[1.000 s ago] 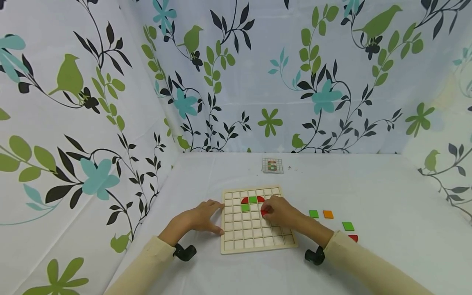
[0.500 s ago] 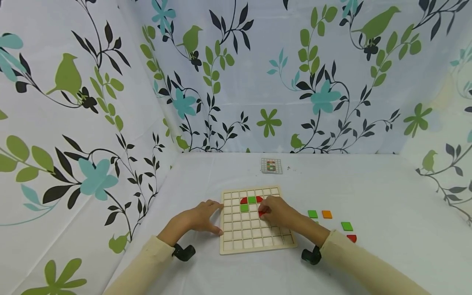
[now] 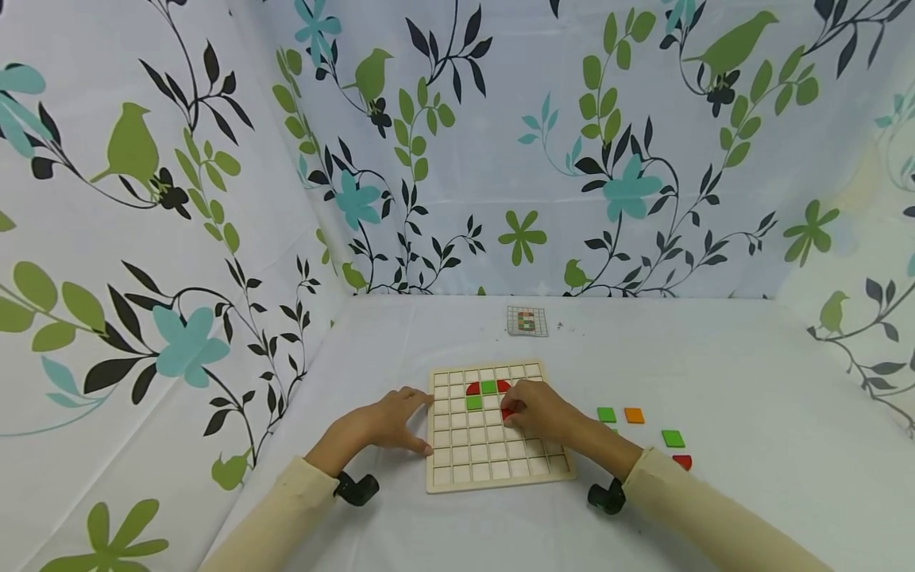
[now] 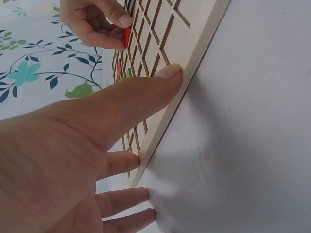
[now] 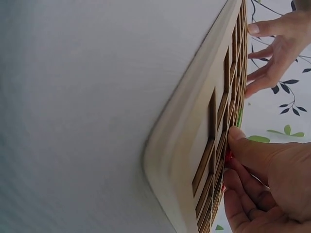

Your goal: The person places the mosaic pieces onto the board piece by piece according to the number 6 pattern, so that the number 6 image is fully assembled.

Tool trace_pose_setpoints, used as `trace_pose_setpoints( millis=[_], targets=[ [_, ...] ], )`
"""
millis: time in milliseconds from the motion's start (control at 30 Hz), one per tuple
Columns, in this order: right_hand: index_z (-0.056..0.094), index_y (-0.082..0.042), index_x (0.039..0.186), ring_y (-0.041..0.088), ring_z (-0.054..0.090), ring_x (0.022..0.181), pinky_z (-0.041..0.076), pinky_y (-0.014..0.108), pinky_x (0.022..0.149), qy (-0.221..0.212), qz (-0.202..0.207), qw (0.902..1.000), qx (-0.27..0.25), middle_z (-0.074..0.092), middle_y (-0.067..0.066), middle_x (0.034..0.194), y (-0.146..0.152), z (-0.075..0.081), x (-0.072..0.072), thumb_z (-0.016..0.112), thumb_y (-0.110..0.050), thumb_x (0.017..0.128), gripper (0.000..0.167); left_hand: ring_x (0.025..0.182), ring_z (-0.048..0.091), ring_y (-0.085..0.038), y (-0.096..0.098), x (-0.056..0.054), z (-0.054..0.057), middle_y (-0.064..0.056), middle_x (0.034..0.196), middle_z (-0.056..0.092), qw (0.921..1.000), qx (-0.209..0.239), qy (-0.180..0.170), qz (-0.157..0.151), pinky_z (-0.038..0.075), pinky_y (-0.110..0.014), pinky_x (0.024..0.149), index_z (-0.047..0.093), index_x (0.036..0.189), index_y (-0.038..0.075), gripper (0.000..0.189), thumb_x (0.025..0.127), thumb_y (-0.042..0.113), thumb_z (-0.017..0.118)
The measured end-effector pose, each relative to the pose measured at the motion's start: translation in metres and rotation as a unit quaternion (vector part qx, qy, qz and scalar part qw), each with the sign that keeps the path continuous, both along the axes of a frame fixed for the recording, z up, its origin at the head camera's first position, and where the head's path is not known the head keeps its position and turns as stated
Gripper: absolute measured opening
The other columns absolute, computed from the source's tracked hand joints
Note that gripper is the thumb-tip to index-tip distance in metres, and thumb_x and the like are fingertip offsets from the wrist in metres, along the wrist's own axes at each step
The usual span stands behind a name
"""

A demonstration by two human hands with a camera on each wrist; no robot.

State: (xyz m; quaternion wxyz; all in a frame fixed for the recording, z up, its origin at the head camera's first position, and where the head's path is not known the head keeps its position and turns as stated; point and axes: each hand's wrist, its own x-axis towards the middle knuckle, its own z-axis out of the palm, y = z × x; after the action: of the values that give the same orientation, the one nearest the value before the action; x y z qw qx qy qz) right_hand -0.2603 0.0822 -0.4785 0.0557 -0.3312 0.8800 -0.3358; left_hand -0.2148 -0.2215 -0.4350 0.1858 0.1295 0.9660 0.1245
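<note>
A square wooden grid board (image 3: 463, 474) lies on the white cloth. My left hand (image 3: 386, 419) has its fingers spread, with the thumb and fingertips resting at the board's left edge. Over the middle of the grid, my right hand (image 3: 546, 409) pinches a red tile (image 3: 507, 415) between thumb and fingers, low at the cells. Part of that tile (image 4: 127, 37) shows under the fingertips in the left wrist view. Two red round-cornered tiles (image 3: 473, 388) sit in the upper cells with a green tile (image 3: 489, 387) between them. Another green tile (image 3: 474, 403) fills a cell just below.
Beyond the board lies a small card (image 3: 526, 321) printed with a grid and coloured pattern. Right of the board are loose tiles: green (image 3: 607, 415), orange (image 3: 634, 415), another green (image 3: 673, 438) and red (image 3: 682, 461). One more green bit is mostly hidden behind my right wrist.
My right hand has edged slightly left over the board with the red tile, and less of the tile shows. My left hand stays at the board's edge.
</note>
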Motion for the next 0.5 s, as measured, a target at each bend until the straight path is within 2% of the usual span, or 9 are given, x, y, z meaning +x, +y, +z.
trace_pose_setpoints(
  millis=[367, 500],
  targets=[
    [0.075, -0.003, 0.114, 0.015, 0.065, 0.1, 0.059, 0.03, 0.088, 0.022, -0.001, 0.9996, 0.016, 0.069, 0.0, 0.106, 0.0009, -0.0024, 0.001, 0.083, -0.011, 0.092, 0.025, 0.153, 0.037, -0.038, 0.0009, 0.0005, 0.0009, -0.014, 0.164, 0.04, 1.0, 0.001, -0.002, 0.003, 0.04, -0.062, 0.118, 0.046, 0.159, 0.016, 0.094, 0.083, 0.046, 0.09],
    [0.075, -0.004, 0.117, 0.017, 0.066, 0.103, 0.059, 0.036, 0.092, 0.004, -0.023, 0.9997, 0.013, 0.07, 0.002, 0.11, 0.0038, 0.0034, 0.0041, 0.082, -0.014, 0.093, 0.027, 0.153, 0.037, -0.038, 0.0002, -0.0009, -0.0003, -0.014, 0.164, 0.041, 1.0, 0.0, 0.0, 0.001, 0.04, -0.062, 0.118, 0.046, 0.159, 0.015, 0.094, 0.083, 0.046, 0.09]
  ],
)
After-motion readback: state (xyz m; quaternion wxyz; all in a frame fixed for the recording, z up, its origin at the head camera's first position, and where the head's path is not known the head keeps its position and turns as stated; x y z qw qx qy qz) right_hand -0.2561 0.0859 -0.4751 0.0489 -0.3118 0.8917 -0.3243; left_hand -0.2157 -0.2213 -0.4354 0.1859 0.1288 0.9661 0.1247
